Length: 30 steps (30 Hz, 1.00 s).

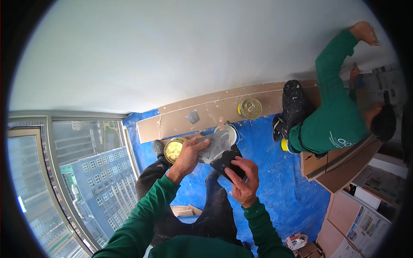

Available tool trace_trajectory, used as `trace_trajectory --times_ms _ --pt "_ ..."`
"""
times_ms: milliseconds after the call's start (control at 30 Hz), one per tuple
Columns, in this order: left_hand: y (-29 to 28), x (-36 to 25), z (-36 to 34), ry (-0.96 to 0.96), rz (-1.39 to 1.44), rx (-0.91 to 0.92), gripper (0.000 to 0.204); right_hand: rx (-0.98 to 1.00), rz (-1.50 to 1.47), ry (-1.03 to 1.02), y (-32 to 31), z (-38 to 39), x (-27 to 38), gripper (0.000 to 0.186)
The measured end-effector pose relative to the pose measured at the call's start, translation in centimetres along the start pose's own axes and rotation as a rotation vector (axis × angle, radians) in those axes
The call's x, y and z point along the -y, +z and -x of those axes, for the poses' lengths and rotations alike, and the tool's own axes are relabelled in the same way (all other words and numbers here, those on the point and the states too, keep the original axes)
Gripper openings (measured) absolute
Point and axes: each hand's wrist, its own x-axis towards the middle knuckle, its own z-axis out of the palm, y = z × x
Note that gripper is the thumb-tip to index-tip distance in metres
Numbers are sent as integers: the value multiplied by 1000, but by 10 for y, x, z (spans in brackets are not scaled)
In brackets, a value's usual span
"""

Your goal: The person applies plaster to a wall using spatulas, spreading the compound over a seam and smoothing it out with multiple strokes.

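Observation:
My left hand [188, 157] is closed on a flat grey plate [201, 151] smeared with pale grey paste [218, 146]. My right hand [245, 182] pinches a black flat spreader [224, 163] between thumb and fingers. Its far edge meets the pasted end of the plate, in front of my body. Just left of the plate, beyond my left wrist, stands a tin with a gold lid [173, 150]. A white bucket [232, 134] is partly hidden behind the plate and the spreader.
Blue sheeting [275, 189] covers the floor. Along the pale wall [172, 56] lies a long board [180, 114] bearing another tin [251, 109] and a small grey plate [193, 116]. A co-worker in green [329, 116] reaches to the wall at right. Windows [86, 172] line the left.

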Motion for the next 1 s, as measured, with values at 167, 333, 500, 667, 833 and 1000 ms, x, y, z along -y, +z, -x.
trace_trajectory --times_ms 167,333,500,667,833,1000 --pt "77 -56 117 16 326 50 26 -82 -153 -101 -40 -26 96 47" --pt "102 -67 174 251 356 33 24 -70 30 -53 -77 -48 148 55" --pt "125 -89 218 319 332 62 23 -81 229 -171 -117 -56 185 57" --pt "126 -98 231 362 365 89 28 -121 247 -219 -148 -54 179 52" --pt "133 -114 245 357 434 111 29 -113 -82 116 -166 -52 176 36" --pt "148 -109 248 264 540 161 30 -277 -922 342 -154 -65 218 41"
